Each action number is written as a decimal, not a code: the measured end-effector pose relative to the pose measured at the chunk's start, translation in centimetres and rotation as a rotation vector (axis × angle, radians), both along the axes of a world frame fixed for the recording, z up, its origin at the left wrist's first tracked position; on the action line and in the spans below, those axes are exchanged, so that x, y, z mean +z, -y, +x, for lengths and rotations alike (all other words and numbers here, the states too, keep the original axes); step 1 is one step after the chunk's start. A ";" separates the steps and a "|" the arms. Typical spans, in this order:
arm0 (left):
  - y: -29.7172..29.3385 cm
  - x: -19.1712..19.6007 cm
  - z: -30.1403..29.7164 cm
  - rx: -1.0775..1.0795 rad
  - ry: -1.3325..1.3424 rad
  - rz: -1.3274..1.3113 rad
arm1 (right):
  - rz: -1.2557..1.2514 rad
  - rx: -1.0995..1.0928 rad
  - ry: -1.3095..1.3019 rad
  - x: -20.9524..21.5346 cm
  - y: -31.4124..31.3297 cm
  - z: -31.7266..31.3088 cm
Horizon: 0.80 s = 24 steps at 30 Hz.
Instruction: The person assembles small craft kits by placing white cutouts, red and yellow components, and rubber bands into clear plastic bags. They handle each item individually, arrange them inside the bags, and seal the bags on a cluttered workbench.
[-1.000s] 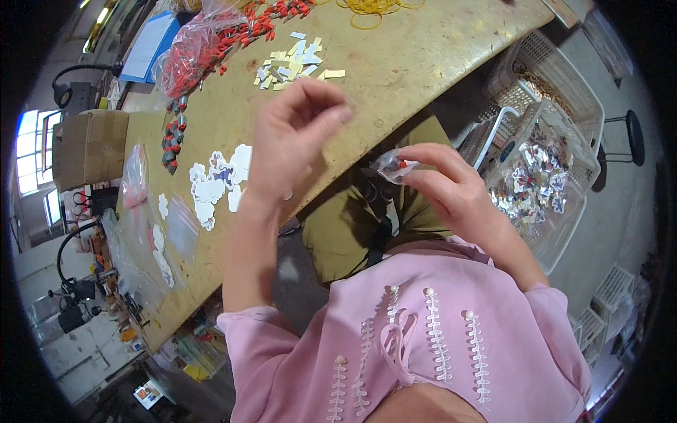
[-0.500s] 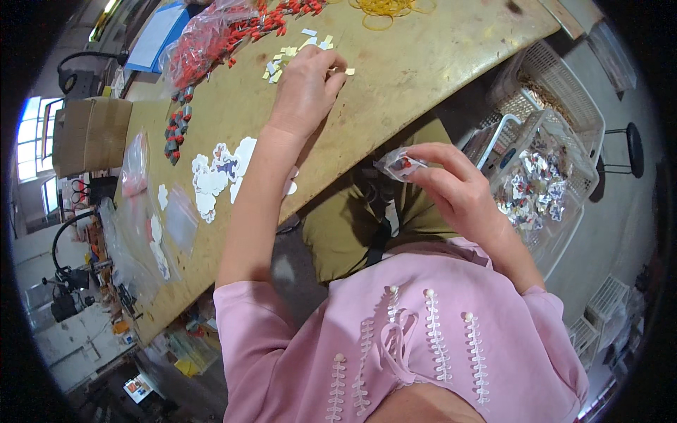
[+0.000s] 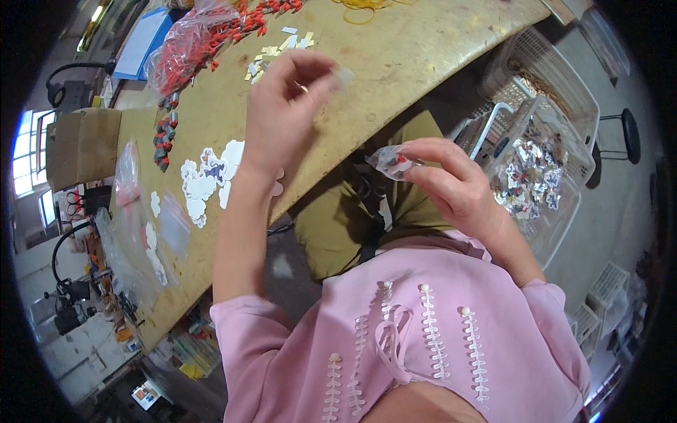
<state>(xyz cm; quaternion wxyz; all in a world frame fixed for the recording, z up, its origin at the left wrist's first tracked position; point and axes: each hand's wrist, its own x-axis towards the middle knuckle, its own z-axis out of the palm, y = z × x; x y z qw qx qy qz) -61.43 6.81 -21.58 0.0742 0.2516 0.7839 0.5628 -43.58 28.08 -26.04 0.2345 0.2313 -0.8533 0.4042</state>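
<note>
Lifted off the paper slips (image 3: 270,51) since half a second ago, the left hand (image 3: 285,116) now hangs over the table (image 3: 395,60), a little nearer the body. Its thumb and forefinger pinch a pale slip (image 3: 344,76), too blurred by motion to make out clearly. To its right and nearer the body, the right hand (image 3: 451,180) grips a small clear bag (image 3: 384,162) between thumb and fingers, as before; something red and dark sits inside, its shape lost in the creased plastic.

Just beyond the left hand lie the paper slips, partly covered by it. To its left are white cutouts (image 3: 199,185), some behind the forearm, then flat clear bags (image 3: 175,224). Farther off past the slips, a big plastic bag (image 3: 185,53) spills red pieces; the top edge cuts off the yellow rubber bands (image 3: 360,10).

Right of the right hand, a crate (image 3: 543,229) holds many clear packets (image 3: 532,166) with white and red bits, hard to tell apart. Beyond it, a white basket (image 3: 570,84) contains small brown pieces. Far left of the left hand stands a cardboard box (image 3: 83,146), its contents hidden.
</note>
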 end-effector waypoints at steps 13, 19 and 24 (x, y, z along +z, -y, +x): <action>2.6 2.2 6.9 -0.117 -0.125 -0.014 | -0.004 0.048 0.036 1.3 1.1 0.0; 1.4 0.7 3.2 -0.021 -0.044 -0.084 | -0.009 0.030 0.052 0.7 0.4 0.4; -2.2 -1.0 -2.4 -0.074 -0.336 -0.262 | -0.012 0.011 0.055 -0.2 -0.1 1.0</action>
